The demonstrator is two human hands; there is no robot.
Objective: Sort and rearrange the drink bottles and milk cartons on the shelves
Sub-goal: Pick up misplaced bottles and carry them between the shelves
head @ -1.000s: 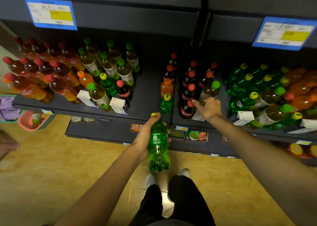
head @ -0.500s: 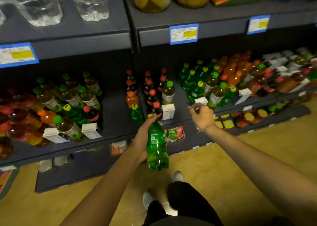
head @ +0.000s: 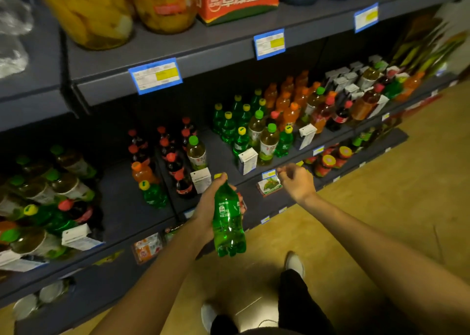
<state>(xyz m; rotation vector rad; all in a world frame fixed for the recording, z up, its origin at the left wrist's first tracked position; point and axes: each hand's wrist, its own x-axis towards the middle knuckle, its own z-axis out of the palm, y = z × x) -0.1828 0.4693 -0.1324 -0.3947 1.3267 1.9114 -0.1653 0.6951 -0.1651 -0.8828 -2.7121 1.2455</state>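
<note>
Left hand (head: 206, 207) grips green soda bottle (head: 229, 220) mid-body; right hand (head: 296, 182) empty, fingers loosely curled near shelf (head: 223, 154) edge. Bottle likely full, smooth plastic, probably slippery; hold at label waist.

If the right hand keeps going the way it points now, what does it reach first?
Probably the white milk carton at the shelf's front edge, just beyond the right hand, which points up and left. Depth is unclear; it might meet the shelf edge first.
</note>
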